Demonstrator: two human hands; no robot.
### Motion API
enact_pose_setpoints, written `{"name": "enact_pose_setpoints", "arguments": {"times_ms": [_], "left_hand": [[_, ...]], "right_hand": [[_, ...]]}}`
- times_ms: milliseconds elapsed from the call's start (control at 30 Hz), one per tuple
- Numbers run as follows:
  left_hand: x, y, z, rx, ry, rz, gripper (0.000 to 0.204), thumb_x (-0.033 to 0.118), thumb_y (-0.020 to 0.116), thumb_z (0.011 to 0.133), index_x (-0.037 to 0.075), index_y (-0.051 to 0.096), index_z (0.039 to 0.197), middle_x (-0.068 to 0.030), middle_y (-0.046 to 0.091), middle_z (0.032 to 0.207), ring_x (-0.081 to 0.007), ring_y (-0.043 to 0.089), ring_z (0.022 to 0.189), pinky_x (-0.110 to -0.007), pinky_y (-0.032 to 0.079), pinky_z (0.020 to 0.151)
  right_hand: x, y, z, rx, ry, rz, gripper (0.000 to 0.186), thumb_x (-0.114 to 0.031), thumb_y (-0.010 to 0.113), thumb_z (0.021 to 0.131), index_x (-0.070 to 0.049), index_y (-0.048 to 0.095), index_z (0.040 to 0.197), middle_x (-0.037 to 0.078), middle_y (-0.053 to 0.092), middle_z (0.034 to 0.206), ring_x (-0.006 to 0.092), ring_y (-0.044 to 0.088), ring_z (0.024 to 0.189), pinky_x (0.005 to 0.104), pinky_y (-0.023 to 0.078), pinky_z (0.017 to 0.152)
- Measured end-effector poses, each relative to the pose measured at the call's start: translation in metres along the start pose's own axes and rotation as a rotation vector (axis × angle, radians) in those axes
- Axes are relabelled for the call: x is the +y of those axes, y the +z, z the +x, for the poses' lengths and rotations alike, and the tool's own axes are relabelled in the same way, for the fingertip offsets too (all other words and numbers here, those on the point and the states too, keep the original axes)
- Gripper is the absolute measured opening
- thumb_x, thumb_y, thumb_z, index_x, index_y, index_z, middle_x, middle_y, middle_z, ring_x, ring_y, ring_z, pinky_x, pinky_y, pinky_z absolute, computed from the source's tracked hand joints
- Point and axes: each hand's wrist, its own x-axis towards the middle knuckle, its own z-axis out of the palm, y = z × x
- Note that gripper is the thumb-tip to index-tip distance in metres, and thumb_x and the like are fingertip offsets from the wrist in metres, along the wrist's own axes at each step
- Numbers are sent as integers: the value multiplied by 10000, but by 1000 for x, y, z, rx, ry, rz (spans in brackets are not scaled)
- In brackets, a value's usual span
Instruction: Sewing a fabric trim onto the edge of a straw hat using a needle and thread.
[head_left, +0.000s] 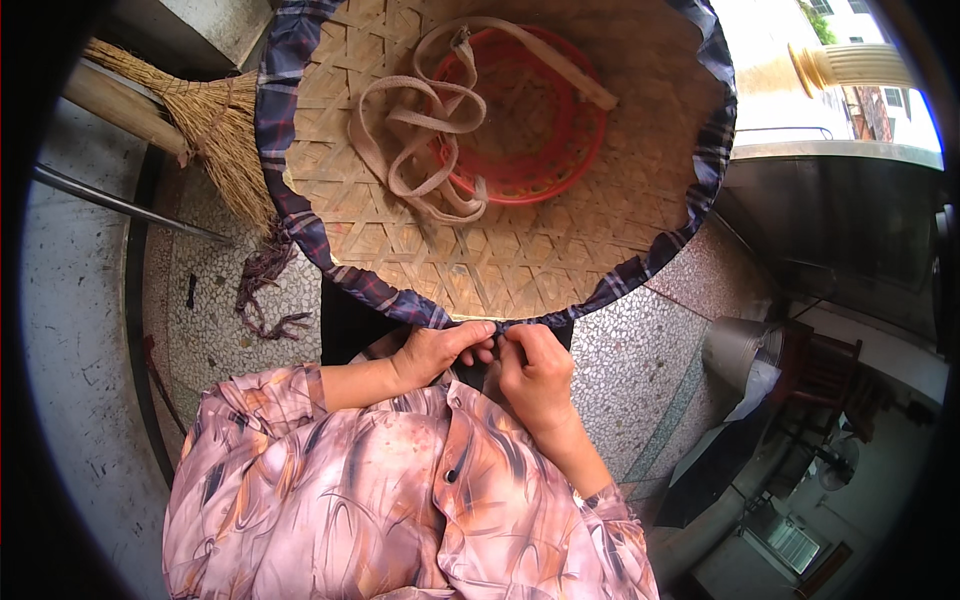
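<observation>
A large round woven bamboo basket [380, 250] fills the upper middle, its rim wrapped in dark blue plaid fabric [640, 268]. Inside lie a red plastic basket [540, 180] and a loosely coiled beige strap [420, 200] with a flat end piece. At the rim's near edge, my left hand [445, 355] pinches the plaid fabric between thumb and fingers. Just beside it, my right hand [530, 375] has its fingers closed on the same cloth edge. The exact point they grip is partly hidden by the fingers.
A straw broom [210, 135] and a metal pole [120, 200] are at the upper left, near dark rope-like strands [265, 290] on the speckled floor [620, 370]. A dark steel counter [830, 230] runs along the right, with a metal cylinder [740, 350] and a wooden chair [825, 360] below it.
</observation>
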Motion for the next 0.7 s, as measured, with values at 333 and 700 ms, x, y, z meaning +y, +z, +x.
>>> {"name": "enact_pose_setpoints", "arguments": {"times_ms": [333, 700], "left_hand": [[0, 4, -1, 50, 19, -34, 343, 319, 533, 948, 32, 656, 1089, -29, 662, 899, -79, 574, 751, -201, 446, 677], [-7, 1, 2, 44, 21, -4, 321, 290, 545, 946, 41, 648, 1119, -32, 667, 961, -87, 629, 835, -211, 460, 686]], "right_hand": [[-14, -20, -3, -121, 88, -125, 97, -15, 586, 797, -25, 598, 893, 167, 601, 836, 363, 613, 716, 423, 502, 630], [-7, -8, 0, -84, 4, -139, 92, 23, 584, 765, -17, 602, 845, 166, 581, 771, 364, 599, 648, 420, 501, 581]]}}
